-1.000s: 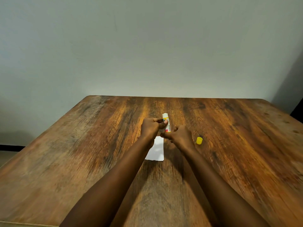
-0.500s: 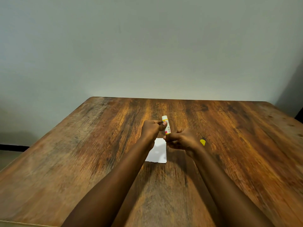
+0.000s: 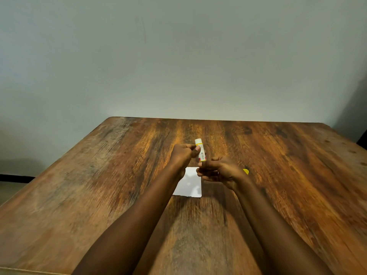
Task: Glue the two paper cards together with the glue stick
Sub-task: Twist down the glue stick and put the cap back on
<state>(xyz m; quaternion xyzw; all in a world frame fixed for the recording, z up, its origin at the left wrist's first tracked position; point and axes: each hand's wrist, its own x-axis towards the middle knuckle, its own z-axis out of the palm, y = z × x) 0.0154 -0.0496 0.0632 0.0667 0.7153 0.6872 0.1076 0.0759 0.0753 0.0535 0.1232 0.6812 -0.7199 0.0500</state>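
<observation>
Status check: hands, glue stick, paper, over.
Left hand gripping glue stick, uncapped end up. Right hand at its base. White paper flat on table beneath. Yellow cap lies beyond right hand. Nothing blocking.

— What's the table (image 3: 119, 175) like?
— Wood, brown with dark streaked grain, a worn, faintly shiny finish.
— And what I'm holding?
— My left hand (image 3: 183, 153) grips the glue stick (image 3: 200, 149), smooth white plastic. The paper card (image 3: 189, 183) is matt white; the cap (image 3: 245, 171) is yellow plastic.
</observation>
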